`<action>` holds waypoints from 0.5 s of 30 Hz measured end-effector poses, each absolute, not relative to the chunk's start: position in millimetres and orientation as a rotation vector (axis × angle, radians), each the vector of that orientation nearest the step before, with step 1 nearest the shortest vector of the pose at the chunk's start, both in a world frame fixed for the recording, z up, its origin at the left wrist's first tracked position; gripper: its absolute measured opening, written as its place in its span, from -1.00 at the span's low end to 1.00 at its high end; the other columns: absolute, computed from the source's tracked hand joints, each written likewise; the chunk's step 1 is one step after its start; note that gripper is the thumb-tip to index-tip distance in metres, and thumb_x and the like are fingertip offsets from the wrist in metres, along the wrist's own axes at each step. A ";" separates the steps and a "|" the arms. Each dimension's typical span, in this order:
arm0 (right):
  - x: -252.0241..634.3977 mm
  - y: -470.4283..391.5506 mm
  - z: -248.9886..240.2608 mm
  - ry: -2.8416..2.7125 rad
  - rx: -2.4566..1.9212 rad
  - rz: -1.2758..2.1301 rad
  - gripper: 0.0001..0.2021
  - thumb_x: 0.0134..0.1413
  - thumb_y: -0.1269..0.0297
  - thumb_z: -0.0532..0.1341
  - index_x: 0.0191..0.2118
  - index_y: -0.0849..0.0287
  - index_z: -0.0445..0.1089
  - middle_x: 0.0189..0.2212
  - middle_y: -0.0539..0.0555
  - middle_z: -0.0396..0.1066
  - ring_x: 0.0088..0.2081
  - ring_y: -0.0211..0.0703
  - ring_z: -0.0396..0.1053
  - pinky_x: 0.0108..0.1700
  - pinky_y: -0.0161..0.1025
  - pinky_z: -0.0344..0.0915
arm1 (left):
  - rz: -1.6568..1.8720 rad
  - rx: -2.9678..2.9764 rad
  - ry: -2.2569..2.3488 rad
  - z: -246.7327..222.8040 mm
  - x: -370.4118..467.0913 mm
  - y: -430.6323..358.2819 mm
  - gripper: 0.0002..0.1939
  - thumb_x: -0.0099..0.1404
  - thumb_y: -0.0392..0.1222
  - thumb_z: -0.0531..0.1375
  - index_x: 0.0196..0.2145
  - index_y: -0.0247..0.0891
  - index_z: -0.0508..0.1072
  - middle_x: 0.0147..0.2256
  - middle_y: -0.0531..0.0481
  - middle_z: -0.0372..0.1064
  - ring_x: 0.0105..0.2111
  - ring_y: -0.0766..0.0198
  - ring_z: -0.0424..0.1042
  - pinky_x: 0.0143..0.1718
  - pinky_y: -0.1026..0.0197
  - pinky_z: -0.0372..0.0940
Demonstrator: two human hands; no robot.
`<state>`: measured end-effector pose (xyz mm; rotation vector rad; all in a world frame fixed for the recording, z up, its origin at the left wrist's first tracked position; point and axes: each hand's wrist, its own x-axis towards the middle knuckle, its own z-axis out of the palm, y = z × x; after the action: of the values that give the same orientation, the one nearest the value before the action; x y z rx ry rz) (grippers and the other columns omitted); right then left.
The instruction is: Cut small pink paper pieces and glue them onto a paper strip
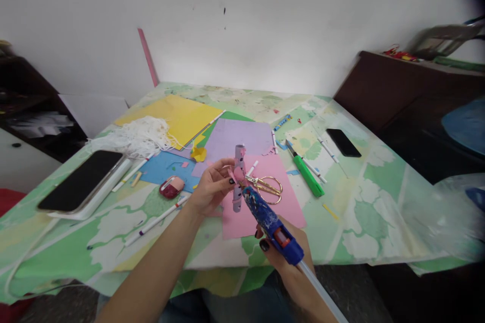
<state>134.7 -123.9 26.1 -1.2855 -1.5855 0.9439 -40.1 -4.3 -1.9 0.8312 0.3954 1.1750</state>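
My left hand pinches a small rolled purple paper tube with pink paper pieces on it, held upright over the table. In my right hand is a blue hot glue gun, its handle wrapped by the fingers and a long pale glue stick coming out of the back. The gun's nozzle is close to the pink piece at the middle of the tube; whether they touch I cannot tell. Gold-handled scissors lie just behind on a pink paper sheet.
A green utility knife, markers and a black phone lie around. Left are another phone on a white box, white string and a red earbud case. Yellow, purple and blue sheets overlap behind.
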 end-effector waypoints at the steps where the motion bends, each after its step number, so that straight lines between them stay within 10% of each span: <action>1: 134.7 -123.9 25.4 -1.588 -1.278 0.942 -0.85 -0.06 0.24 0.10 -0.40 0.20 0.33 -0.52 0.01 0.31 -0.50 -0.26 0.21 -0.47 -0.34 0.09 | 1.176 0.830 0.389 -1.9 -40.1 -4.4 -0.59 0.00 -0.38 0.34 -0.15 -0.26 0.43 -0.37 0.01 0.45 -0.42 0.35 0.44 -0.36 0.32 0.33; 15: 135.7 -117.8 11.9 -1.659 -1.211 0.849 -0.90 -0.10 0.27 0.18 -0.42 0.17 0.34 -0.54 -0.02 0.34 -0.55 -0.30 0.22 -0.53 -0.38 0.11 | 1.178 0.829 0.429 -1.8 -39.6 -4.6 -0.49 -0.10 -0.52 0.30 -0.15 -0.28 0.42 -0.38 0.03 0.43 -0.45 0.37 0.41 -0.40 0.35 0.31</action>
<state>135.7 -117.8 11.9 -1.2113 -1.6589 0.8492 -39.6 -4.6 -1.8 0.8293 0.4289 1.1780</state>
